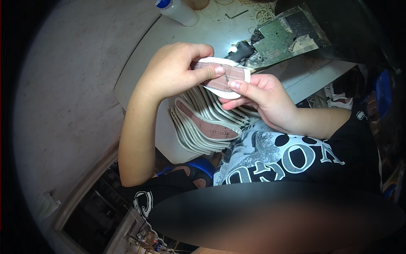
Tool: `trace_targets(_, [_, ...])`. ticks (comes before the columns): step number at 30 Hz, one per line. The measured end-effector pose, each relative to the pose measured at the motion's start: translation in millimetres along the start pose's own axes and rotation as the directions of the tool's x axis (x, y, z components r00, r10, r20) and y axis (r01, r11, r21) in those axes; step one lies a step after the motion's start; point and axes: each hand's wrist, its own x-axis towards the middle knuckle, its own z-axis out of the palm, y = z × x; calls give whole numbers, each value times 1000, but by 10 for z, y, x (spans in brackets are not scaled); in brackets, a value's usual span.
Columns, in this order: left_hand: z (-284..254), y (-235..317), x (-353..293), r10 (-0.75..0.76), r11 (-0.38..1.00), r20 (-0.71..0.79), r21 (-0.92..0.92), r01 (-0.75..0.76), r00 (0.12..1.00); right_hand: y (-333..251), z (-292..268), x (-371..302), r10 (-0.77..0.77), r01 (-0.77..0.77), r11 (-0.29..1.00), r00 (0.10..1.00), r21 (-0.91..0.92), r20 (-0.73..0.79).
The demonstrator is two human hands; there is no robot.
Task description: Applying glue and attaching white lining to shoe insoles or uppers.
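Both hands grip one shoe insole, reddish-brown on its face with a white rim, held up above the table. My left hand pinches its left part, thumb lying on the brown face and fingers behind it. From the right, my right hand holds the other end, thumb pressed on the face near a dark mark and fingers underneath. Just below lies a row of several similar white-edged insoles, packed close together. An insole with its brown face up rests on top of them.
A worn green-and-black metal machine with a dark head stands behind the hands on the pale table. A white bottle with a blue cap, a hex key and tangled pale strands lie at the back. A wall rises at left.
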Motion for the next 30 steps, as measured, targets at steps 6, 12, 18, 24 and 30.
trace_targets(6, [127,145,-151,-160,986,-63,34,162,985,-23,13,8,32,-33,999,999,-12,-19])
trace_targets(12, [270,142,-190,-232,972,-91,-60,227,969,-16,-35,63,49,-49,999,999,5,-17])
trace_targets(18, [421,117,-204,-322,932,-68,-195,304,944,-68,-84,104,75,-77,996,996,-42,-58])
trace_targets(24, [523,126,-208,-403,819,43,-428,381,914,-180,-79,117,163,-172,980,982,-100,-91])
trace_targets(30, [607,92,-181,-458,704,145,-543,458,877,-220,-82,113,235,-251,961,963,-118,-131])
